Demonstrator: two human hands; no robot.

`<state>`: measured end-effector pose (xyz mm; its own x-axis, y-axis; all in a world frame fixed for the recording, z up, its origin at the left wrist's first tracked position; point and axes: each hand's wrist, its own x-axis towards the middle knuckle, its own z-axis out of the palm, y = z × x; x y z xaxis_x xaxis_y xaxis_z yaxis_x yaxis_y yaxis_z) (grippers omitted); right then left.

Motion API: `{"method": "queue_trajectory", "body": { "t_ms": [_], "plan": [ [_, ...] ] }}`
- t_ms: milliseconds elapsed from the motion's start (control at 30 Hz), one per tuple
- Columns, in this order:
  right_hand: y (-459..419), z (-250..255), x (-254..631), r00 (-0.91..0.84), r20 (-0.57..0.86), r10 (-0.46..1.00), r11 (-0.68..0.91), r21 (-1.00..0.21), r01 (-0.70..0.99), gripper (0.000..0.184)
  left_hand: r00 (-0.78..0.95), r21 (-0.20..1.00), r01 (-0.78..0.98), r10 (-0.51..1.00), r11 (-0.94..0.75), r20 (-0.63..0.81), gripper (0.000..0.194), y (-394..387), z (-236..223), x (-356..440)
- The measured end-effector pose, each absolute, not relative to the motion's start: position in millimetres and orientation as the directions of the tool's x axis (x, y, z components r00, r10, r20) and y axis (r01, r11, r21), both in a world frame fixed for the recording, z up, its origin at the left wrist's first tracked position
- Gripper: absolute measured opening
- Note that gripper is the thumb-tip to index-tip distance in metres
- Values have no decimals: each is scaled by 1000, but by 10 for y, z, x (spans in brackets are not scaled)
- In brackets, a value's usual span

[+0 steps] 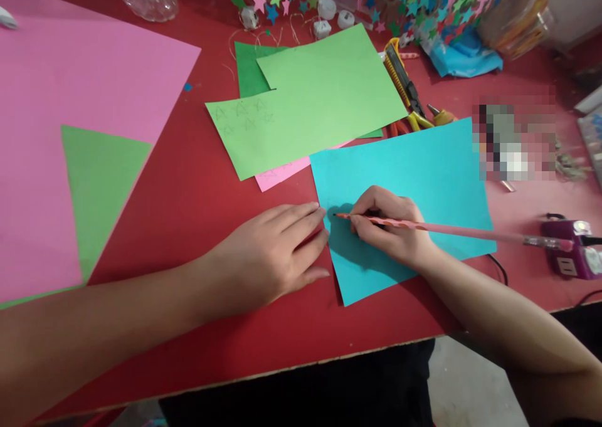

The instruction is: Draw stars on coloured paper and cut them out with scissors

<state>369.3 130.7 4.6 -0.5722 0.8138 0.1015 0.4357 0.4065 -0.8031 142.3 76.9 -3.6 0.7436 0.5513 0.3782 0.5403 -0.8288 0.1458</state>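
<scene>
A turquoise sheet of paper [442,176] lies at an angle on the red table. In my right hand [392,226], a long pink pencil [461,228] is pinched, its dark tip at the sheet's left part. No clear mark shows under the tip. My left hand [282,248] rests flat, fingers stretched out and fingertips at the sheet's left edge. Beyond it, a light green sheet [320,113] carries several small drawn stars at its left end. Under that sheet, part of a pink paper [282,173] with faint star outlines and a darker green sheet [251,73] stick out.
Large pink sheets [108,69] with a green piece [103,189] cover the left. A yellow cutter [399,76] and pliers lie behind the turquoise sheet. Star strings [433,0] and small white lights [324,19] are at the back. A purple device [569,248] sits right, near the table edge.
</scene>
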Motion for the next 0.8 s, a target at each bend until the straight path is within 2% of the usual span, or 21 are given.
{"method": "queue_trajectory", "body": {
  "t_ms": [567,800],
  "plan": [
    [1314,38,3766,-640,78,765,412,-822,393,13,741,144,544,554,-827,380,36,776,-15,1417],
    [1295,52,3739,-636,52,770,414,-799,436,12,745,124,550,553,-826,373,37,774,-18,1425]
  ]
}}
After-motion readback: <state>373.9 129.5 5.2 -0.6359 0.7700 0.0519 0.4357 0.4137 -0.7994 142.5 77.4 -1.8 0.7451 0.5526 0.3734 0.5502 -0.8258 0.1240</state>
